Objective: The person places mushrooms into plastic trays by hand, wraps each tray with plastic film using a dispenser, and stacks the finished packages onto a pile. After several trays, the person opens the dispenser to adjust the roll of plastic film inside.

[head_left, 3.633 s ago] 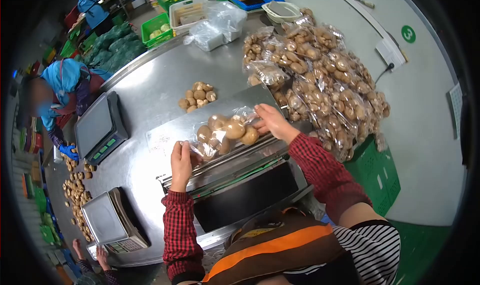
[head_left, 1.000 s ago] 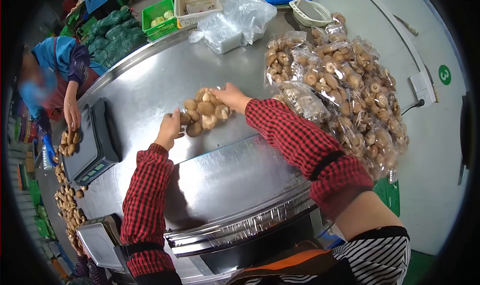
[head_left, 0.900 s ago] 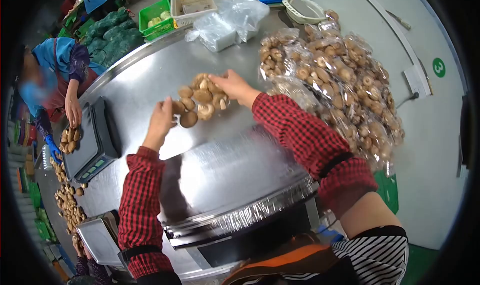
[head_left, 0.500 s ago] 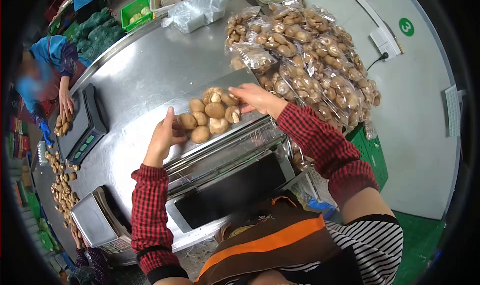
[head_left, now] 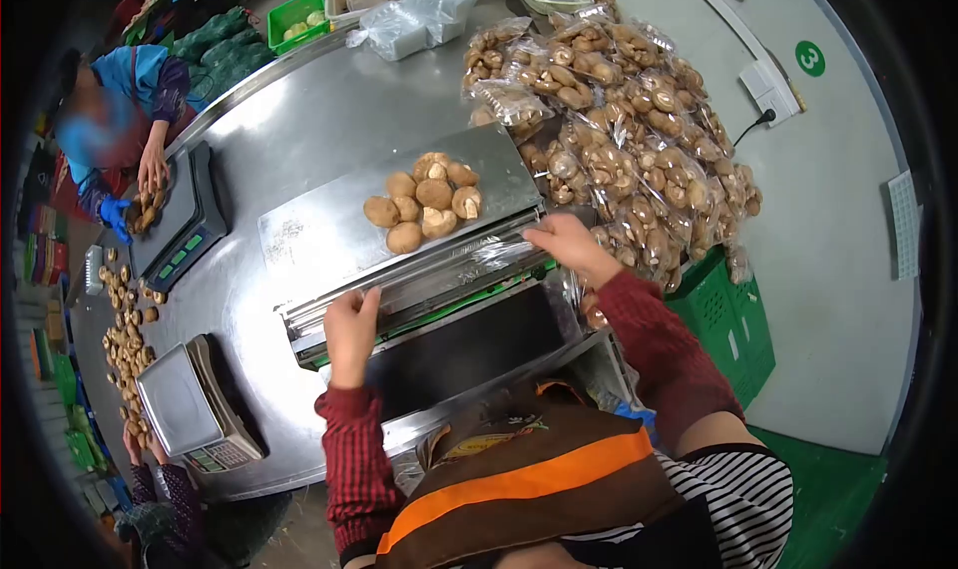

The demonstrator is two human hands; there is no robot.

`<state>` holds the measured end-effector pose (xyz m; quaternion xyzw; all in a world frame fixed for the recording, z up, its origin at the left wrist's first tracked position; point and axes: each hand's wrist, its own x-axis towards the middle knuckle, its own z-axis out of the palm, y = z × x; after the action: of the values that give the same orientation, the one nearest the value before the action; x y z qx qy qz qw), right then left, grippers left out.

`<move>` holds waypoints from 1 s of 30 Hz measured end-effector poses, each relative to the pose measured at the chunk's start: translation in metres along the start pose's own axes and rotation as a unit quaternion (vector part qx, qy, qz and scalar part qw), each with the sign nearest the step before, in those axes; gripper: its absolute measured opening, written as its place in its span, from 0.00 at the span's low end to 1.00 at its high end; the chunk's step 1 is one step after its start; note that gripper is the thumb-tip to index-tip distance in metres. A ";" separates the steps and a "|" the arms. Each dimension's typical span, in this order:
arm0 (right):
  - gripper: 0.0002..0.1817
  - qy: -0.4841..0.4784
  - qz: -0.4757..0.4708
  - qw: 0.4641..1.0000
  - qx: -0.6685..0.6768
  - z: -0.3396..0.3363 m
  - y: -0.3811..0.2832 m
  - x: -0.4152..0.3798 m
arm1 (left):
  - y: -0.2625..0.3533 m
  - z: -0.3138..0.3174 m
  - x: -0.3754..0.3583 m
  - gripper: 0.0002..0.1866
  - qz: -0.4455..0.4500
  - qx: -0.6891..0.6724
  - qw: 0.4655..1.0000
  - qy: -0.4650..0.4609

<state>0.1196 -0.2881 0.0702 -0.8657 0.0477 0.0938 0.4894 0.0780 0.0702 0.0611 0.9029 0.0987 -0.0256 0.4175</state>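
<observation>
Nine rounded brown mushrooms with matte caps and pale stems (head_left: 433,193) sit clustered on one flat brushed-metal plate (head_left: 309,240) on the shiny steel counter (head_left: 329,110). Two bare hands at one strip of glossy clear film (head_left: 494,253): left hand (head_left: 351,334) near left end, right hand (head_left: 569,247) right end; fingers curled, can't tell if either grip clamps film. Two boxy scales (head_left: 180,399) left, one bagged-mushroom heap (head_left: 624,140) right.

A white number 3 (head_left: 810,59) stands on a round green sign (head_left: 809,59) on the pale wall (head_left: 848,160), while the green displays (head_left: 180,257) on the black scale (head_left: 172,215) and the small print (head_left: 496,437) on the brown apron (head_left: 539,504) are too small to make out.
</observation>
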 end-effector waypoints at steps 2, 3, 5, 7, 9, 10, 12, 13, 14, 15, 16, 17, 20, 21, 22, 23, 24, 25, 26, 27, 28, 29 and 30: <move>0.15 -0.170 0.329 0.762 0.531 -0.026 -0.008 -0.003 | 0.014 -0.031 -0.014 0.18 -0.272 -0.489 0.808 -0.183; 0.16 -0.234 0.314 0.717 0.577 -0.034 -0.017 -0.006 | 0.018 -0.045 -0.015 0.18 -0.259 -0.596 0.722 -0.238; 0.16 -0.276 0.188 0.694 0.637 -0.045 -0.047 0.004 | 0.040 -0.074 -0.008 0.18 -0.161 -0.697 0.658 -0.237; 0.16 -0.256 0.041 0.674 0.692 -0.054 -0.087 0.034 | 0.075 -0.096 0.013 0.19 -0.038 -0.698 0.708 -0.103; 0.15 -0.131 -0.010 0.716 0.686 -0.049 -0.133 0.078 | 0.108 -0.087 0.058 0.18 0.064 -0.627 0.776 0.030; 0.16 0.001 -0.020 0.779 0.627 -0.036 -0.155 0.099 | 0.118 -0.072 0.082 0.20 0.113 -0.554 0.820 0.085; 0.17 -0.048 -0.085 0.859 0.502 -0.009 -0.115 0.162 | 0.079 -0.036 0.136 0.22 0.201 -0.299 0.929 0.084; 0.16 -0.066 -0.029 0.887 0.456 0.009 -0.078 0.188 | 0.064 -0.021 0.150 0.23 0.136 -0.187 0.972 0.030; 0.16 -0.082 0.028 0.910 0.406 0.024 -0.055 0.204 | 0.049 -0.009 0.158 0.23 0.066 -0.073 0.995 -0.023; 0.16 -0.095 0.039 0.916 0.387 0.029 -0.054 0.196 | 0.031 0.003 0.160 0.24 0.154 -0.043 0.986 -0.046; 0.16 -0.109 0.055 0.923 0.366 0.034 -0.050 0.186 | 0.016 0.012 0.157 0.25 0.236 -0.012 0.969 -0.069; 0.17 -0.124 0.090 0.920 0.362 0.031 -0.049 0.183 | 0.013 0.011 0.147 0.28 0.241 0.002 0.966 -0.089; 0.17 -0.162 0.085 0.955 0.233 0.034 -0.045 0.176 | 0.032 -0.008 0.114 0.43 0.263 0.065 0.955 -0.123; 0.19 -0.147 0.107 0.965 0.190 0.034 -0.058 0.173 | 0.040 -0.013 0.109 0.47 0.251 0.021 0.957 -0.143; 0.19 -0.148 0.103 0.965 0.190 0.032 -0.061 0.180 | 0.046 -0.015 0.109 0.52 0.244 -0.021 0.956 -0.160; 0.21 -0.218 0.101 0.962 0.126 0.026 -0.069 0.185 | 0.051 -0.016 0.107 0.53 0.208 -0.012 0.964 -0.168; 0.23 -0.285 0.100 0.952 0.060 0.022 -0.075 0.187 | 0.057 -0.019 0.107 0.53 0.212 -0.008 0.963 -0.166; 0.28 -0.321 0.144 0.936 0.028 0.015 -0.080 0.186 | 0.061 -0.022 0.106 0.52 0.176 -0.012 0.965 -0.193; 0.28 -0.319 0.140 0.937 0.028 0.011 -0.080 0.187 | 0.065 -0.026 0.104 0.51 0.138 -0.018 0.966 -0.220; 0.30 -0.338 0.153 0.927 -0.052 0.006 -0.079 0.187 | 0.059 -0.025 0.106 0.51 0.124 -0.028 0.965 -0.228; 0.32 -0.354 0.166 0.911 -0.134 0.001 -0.080 0.187 | 0.051 -0.024 0.108 0.51 0.127 -0.029 0.966 -0.224; 0.30 -0.347 0.167 0.915 -0.116 -0.004 -0.078 0.185 | 0.041 -0.023 0.109 0.51 0.105 -0.105 0.962 -0.230; 0.30 -0.347 0.166 0.915 -0.120 -0.008 -0.070 0.181 | 0.034 -0.024 0.109 0.52 0.082 -0.181 0.951 -0.237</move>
<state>0.3095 -0.2570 0.0953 -0.8107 0.0067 0.4728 0.3452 0.1906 0.0845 0.0883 0.7850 -0.0749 -0.1859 0.5862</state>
